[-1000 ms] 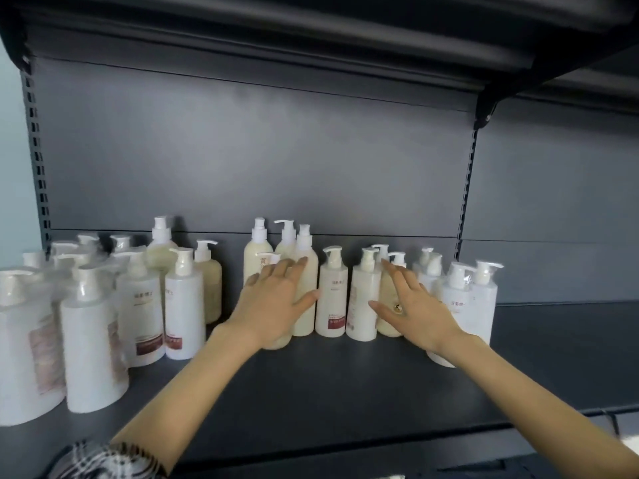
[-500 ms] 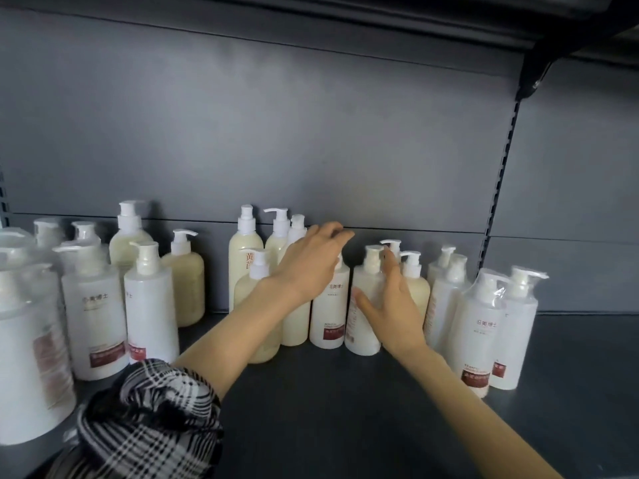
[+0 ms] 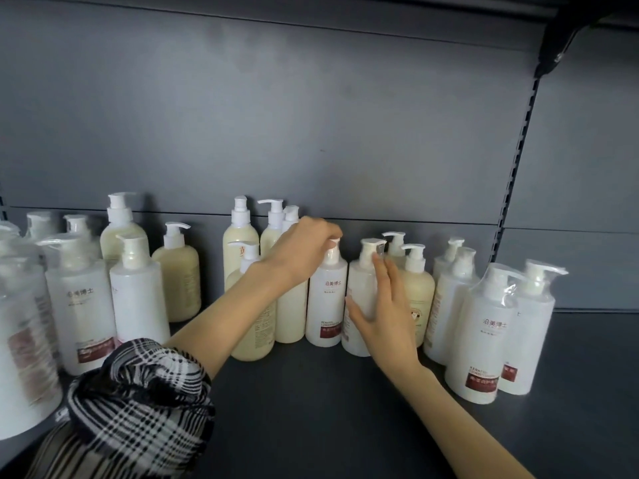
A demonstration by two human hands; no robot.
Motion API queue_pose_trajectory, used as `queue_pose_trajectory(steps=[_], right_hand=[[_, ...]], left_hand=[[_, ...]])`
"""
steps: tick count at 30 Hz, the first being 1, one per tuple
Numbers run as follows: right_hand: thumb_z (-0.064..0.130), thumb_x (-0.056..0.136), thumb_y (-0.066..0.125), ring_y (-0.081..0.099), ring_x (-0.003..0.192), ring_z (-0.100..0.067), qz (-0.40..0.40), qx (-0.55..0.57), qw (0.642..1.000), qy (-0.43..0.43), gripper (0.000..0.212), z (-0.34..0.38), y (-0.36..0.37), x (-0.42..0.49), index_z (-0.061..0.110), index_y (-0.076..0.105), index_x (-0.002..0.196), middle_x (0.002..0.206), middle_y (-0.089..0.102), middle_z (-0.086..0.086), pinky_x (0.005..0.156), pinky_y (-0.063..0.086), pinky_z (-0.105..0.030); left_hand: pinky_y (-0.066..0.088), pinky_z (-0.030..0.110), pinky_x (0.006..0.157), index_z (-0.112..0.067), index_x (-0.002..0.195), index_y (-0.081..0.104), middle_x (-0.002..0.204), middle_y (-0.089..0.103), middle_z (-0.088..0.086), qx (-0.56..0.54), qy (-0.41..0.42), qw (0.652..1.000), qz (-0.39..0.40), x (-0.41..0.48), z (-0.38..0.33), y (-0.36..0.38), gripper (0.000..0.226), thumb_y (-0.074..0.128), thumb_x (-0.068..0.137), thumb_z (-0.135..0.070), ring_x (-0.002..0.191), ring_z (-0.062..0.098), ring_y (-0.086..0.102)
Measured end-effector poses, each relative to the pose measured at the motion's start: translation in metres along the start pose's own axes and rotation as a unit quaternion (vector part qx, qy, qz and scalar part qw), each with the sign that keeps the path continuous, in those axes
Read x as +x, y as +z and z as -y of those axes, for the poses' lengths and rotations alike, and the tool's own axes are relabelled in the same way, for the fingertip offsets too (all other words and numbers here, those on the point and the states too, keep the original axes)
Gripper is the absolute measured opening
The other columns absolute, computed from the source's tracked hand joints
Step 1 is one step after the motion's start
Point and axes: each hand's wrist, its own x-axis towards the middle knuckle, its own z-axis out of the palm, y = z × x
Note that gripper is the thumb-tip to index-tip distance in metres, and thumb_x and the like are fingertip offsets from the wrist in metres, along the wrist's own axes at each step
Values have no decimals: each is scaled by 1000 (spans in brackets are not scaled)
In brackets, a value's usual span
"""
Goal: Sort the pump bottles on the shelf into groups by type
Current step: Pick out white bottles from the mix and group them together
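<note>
Several white and cream pump bottles stand in a row on the dark shelf (image 3: 311,402). My left hand (image 3: 306,248) reaches over the middle of the row, its fingers curled on the pump head of a white bottle with a red label (image 3: 326,302). Just right of it stands a second white bottle (image 3: 361,295). My right hand (image 3: 383,312) lies against that bottle's side with straight fingers and the thumb at its front. A cream bottle (image 3: 420,292) stands right behind my right hand.
Tall cream bottles (image 3: 242,243) stand at the back by the grey rear panel (image 3: 311,133). Big white bottles (image 3: 79,305) crowd the left end, and two plastic-wrapped white bottles (image 3: 484,333) stand front right. Bare shelf extends at far right (image 3: 594,375).
My left hand moved right and its fingers curled onto the white bottle's pump head. My right hand settled against the neighbouring white bottle. The view moved closer to the shelf.
</note>
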Motion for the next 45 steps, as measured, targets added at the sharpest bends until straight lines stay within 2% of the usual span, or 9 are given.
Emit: queue_pose_trajectory(steps=[5,9,11,15,19,23,38,42,45], right_hand=[[30,90,63,23,131,4,-2,49,999,-3,77,0,-2,-3,32,15,150,153,27,5,106,25,-21],[28,91,62,27,131,3,-6,81,997,-2,73,-2,-2,-5,36,17,148,148,30,9,105,26,-18],[28,92,60,22,131,8,-2,94,996,7,71,-3,-2,-5,38,16,148,147,27,14,104,19,-7],[27,94,56,16,128,20,5,134,991,19,66,-3,-1,-6,37,18,148,151,24,12,99,11,6],[28,96,53,19,132,14,16,149,988,23,63,-4,-3,-7,46,18,145,151,28,11,99,12,6],[30,96,52,23,133,14,27,187,982,20,62,-5,-5,-8,56,19,141,146,32,19,103,15,1],[29,91,62,38,133,-3,31,280,959,37,65,-1,-10,-11,44,27,143,145,40,15,109,37,-43],[35,93,56,38,128,5,38,248,968,21,59,-1,-10,-12,44,29,144,139,42,13,108,37,-34],[37,95,52,34,129,7,52,254,966,16,58,1,-10,-12,45,25,145,140,39,14,108,33,-26]], left_hand=[[45,44,82,5,88,61,95,67,21,-22,20,1000,-1,0,1,-2,15,49,93,-2,87,32,58],[42,39,80,-12,78,52,80,48,6,-59,41,997,6,-5,-1,-11,22,49,91,5,76,14,40],[44,26,74,-1,91,68,87,53,1,-83,41,996,3,-9,-1,-15,19,50,91,6,72,10,47],[34,-5,68,-1,114,66,111,67,4,-100,45,994,9,-17,-3,-20,26,53,93,3,69,-19,53],[39,-1,79,-8,115,68,116,68,3,-124,29,992,-1,-23,-1,-24,25,56,93,-4,96,3,58],[47,10,83,-15,110,70,104,69,-7,-189,37,981,11,-33,-5,-29,23,60,91,-9,96,10,65],[45,17,91,-32,129,45,116,58,-20,-387,-39,914,-113,-87,-9,18,47,63,86,-24,108,0,55],[43,8,87,-43,133,34,119,56,-32,-408,-26,905,-119,-98,-11,30,59,62,84,-27,115,-6,52],[44,9,88,-57,139,3,129,42,-40,-416,-25,904,-92,-105,-10,43,94,67,85,-13,122,-6,48]])
